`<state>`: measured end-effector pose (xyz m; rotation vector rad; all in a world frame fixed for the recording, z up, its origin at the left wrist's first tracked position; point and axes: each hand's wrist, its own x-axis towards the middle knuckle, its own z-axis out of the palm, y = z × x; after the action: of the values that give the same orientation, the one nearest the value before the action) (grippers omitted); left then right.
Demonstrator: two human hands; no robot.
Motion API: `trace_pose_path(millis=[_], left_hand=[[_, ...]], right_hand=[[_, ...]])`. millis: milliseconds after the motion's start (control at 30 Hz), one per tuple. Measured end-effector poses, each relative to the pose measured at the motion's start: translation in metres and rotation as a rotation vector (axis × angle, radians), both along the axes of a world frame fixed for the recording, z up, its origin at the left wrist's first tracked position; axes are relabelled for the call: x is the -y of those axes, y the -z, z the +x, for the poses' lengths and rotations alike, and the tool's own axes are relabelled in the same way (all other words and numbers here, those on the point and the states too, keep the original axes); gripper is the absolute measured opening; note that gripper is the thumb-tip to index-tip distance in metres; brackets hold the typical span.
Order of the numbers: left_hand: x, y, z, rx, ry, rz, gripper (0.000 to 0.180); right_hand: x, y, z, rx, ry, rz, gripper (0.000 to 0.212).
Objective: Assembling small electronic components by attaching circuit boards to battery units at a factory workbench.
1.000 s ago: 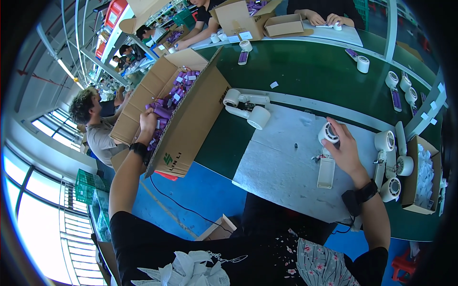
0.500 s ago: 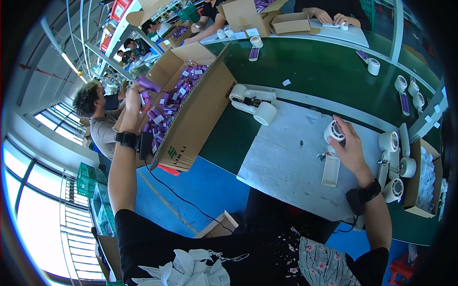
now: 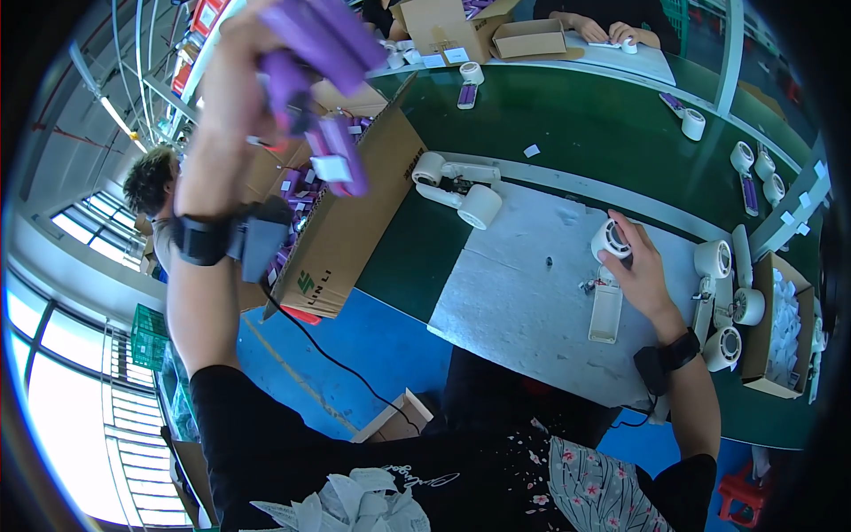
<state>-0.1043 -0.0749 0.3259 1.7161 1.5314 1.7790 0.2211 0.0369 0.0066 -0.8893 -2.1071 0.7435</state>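
My left hand (image 3: 235,84) is raised over the big cardboard box (image 3: 359,208), closed around several purple-wrapped battery packs (image 3: 332,44). Motion smears them, and a white label shows on the lowest one. More such packs lie inside the box, partly hidden by my arm. On the grey work mat (image 3: 505,275), my right hand (image 3: 644,279) grips the round white head of a handheld fan (image 3: 605,238), fingers over its far side and thumb at the near side. Below that head, the fan's opened handle (image 3: 605,315) lies flat, with small wires at its joint.
White fan parts (image 3: 480,206) sit at the mat's far-left corner. More fans (image 3: 723,348) stand at the right, beside a box of white pieces (image 3: 784,337). Across the green bench (image 3: 585,115) lie fans with purple packs; a co-worker's hands (image 3: 612,32) work at the far side.
My left hand has lifted out of the box with the battery packs, coming up and nearer. My right hand still holds the fan head in the same place on the mat.
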Motion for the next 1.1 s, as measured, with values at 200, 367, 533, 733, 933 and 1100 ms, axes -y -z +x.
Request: trace_pose_path(millis=[200,367,533,733,933,1100], left_hand=[[-0.039,0.125,0.025,-0.142,0.422,-0.591,0.004],[-0.036,0.224,0.027,-0.441,0.357,-0.788,0.006],[-0.031,0.262,0.030,-0.723,0.277,-0.731,0.008],[-0.028,0.263,0.030,-0.843,0.147,-0.708,0.027],[-0.023,0.211,0.025,-0.924,0.348,-0.688,0.051],[0.007,0.059,0.010,-0.487,0.328,-0.906,0.044]], right_hand=[[0.001,-0.002,0.006,-0.022,0.007,0.012,0.057],[0.001,0.000,0.003,-0.040,-0.008,0.030,0.057],[0.001,-0.001,0.003,-0.026,-0.012,-0.008,0.058],[0.002,0.000,0.003,-0.044,-0.005,-0.011,0.058],[0.003,-0.004,-0.001,-0.030,-0.023,-0.035,0.057],[-0.001,0.002,0.006,-0.022,0.001,-0.058,0.056]])
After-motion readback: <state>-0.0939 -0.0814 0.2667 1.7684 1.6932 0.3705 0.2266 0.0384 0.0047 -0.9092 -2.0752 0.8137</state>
